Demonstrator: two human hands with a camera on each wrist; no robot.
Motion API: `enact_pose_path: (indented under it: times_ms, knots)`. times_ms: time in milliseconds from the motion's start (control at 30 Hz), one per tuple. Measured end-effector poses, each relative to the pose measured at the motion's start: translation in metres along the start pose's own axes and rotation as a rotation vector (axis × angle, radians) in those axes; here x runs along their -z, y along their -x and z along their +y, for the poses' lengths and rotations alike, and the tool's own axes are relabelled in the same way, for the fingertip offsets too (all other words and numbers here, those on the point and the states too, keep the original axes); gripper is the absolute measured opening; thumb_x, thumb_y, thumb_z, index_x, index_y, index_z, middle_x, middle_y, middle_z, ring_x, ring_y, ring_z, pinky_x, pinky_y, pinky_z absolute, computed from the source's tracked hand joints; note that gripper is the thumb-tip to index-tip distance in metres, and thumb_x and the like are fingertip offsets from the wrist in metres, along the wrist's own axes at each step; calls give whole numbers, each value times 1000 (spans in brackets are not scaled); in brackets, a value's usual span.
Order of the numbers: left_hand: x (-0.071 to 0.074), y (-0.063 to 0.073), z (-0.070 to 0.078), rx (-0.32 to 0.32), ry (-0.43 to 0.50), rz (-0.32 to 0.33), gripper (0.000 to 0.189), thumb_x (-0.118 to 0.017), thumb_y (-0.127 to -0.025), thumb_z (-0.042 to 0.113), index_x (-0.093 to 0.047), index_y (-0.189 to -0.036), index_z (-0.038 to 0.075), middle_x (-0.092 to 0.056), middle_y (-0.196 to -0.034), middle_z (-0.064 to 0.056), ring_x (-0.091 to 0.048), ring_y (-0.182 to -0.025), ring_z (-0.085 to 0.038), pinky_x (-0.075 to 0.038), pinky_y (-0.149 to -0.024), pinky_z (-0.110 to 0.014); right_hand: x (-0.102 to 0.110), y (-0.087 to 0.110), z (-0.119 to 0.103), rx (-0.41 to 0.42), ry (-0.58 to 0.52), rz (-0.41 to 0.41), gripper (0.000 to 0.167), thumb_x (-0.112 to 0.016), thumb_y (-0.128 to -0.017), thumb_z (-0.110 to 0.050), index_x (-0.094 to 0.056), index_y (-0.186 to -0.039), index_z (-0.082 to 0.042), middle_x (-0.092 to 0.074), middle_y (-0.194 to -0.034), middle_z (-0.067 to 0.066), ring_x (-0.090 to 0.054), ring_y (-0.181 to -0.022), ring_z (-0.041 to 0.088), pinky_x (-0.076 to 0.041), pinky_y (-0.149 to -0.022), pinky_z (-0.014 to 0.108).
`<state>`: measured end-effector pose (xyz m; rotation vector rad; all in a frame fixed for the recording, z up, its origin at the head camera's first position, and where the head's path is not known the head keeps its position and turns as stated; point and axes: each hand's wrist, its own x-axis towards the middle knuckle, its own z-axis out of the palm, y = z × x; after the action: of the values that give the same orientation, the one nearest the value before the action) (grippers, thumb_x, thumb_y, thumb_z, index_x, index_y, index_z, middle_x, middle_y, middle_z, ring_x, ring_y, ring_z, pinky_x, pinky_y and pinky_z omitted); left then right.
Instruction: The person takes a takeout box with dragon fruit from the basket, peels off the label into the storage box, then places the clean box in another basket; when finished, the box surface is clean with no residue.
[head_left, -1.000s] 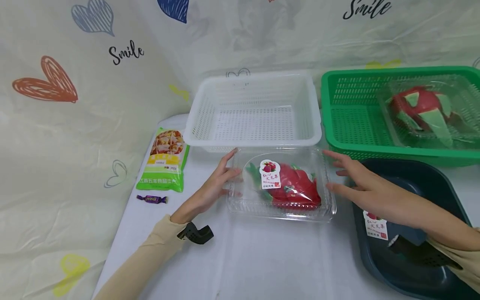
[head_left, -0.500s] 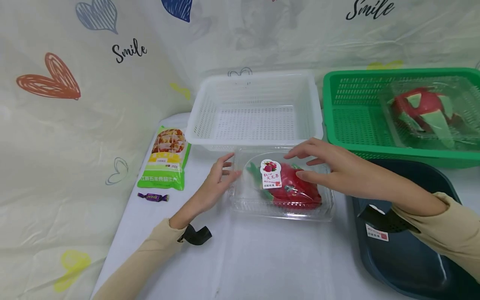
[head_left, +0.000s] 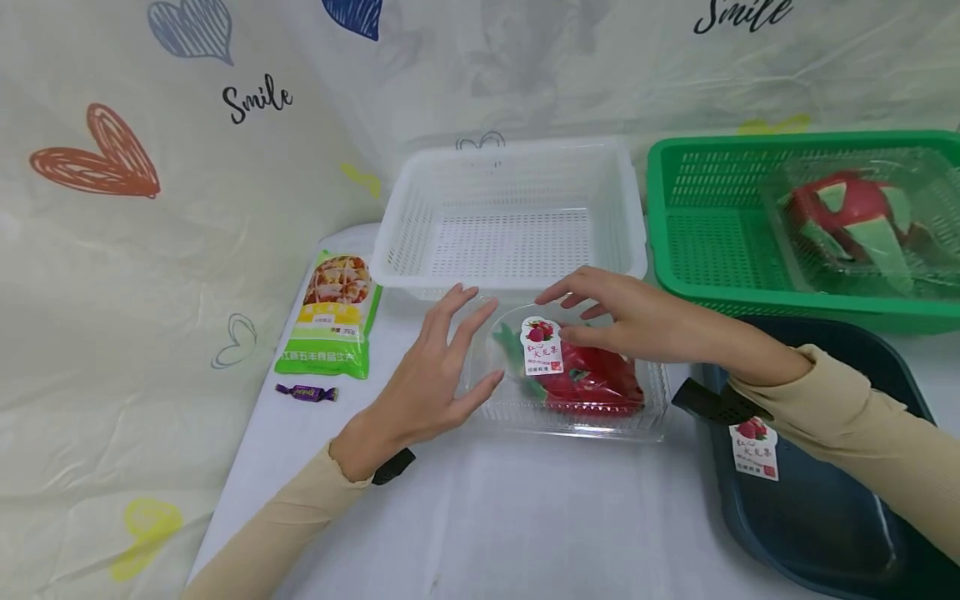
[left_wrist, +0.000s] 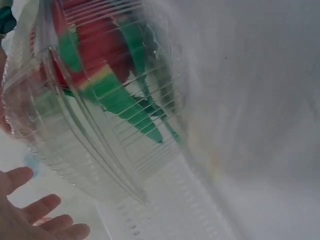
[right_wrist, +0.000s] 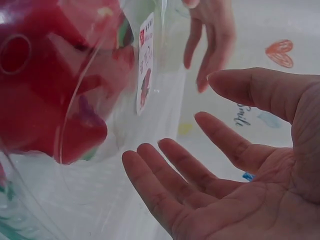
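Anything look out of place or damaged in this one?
A fruit label lies in the dark tray with no package under it, while a matching label sits on the clear box. No spill or damage shows.

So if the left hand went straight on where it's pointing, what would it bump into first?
Probably the white basket. From the head camera, the left hand points at its near edge. How high the hand is isn't clear, so it might pass over instead.

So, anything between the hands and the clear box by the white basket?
Nothing visible: the right hand is over the clear box, the left hand by its left edge. The green packet and purple candy lie farther left.
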<state>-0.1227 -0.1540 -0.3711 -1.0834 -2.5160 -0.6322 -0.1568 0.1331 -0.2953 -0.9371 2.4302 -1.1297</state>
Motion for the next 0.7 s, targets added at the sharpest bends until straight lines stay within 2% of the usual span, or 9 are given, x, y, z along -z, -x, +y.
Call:
enact_pose_path:
  times_ms: [133, 200, 367, 700]
  knots:
    - [-8, -2, -5, -36, 16, -93, 77, -66, -98, 37, -34, -160, 4, -27, -165, -21, -19, -157, -41, -24, -126, -52, 0, -6, 1, 9, -26, -22, 46, -71, -99, -11, -56, -141, 3, -58, -142, 20, -59, -126, 37, -52, -103, 59]
    - [-11, -3, -7, -51, 25, -118, 76, -64, -99, 39, -34, -161, 4, -26, -167, -20, -17, -158, -39, -20, -127, -52, 1, -8, 1, 13, -31, -29, 47, -70, -99, -11, -56, -141, 3, -58, -142, 20, -58, -126, 37, -52, -103, 59]
    - [-14, -6, -10, -96, 23, -149, 70, -60, -102, 38, -38, -159, 3, -29, -166, -20, -21, -158, -37, -19, -128, -52, 0, -12, -1, 18, -30, -35, 46, -69, -99, -10, -56, -140, 4, -59, -142, 20, -59, -126, 37, -51, -104, 59]
    - [-15, -9, -11, -117, -40, -226, 67, -56, -103, 36, -39, -158, 1, -35, -165, -18, -29, -155, -35, -14, -129, -48, -4, -19, -1, 8, 0, -68, 42, -69, -98, -10, -60, -138, 3, -64, -136, 16, -62, -122, 32, -53, -103, 54]
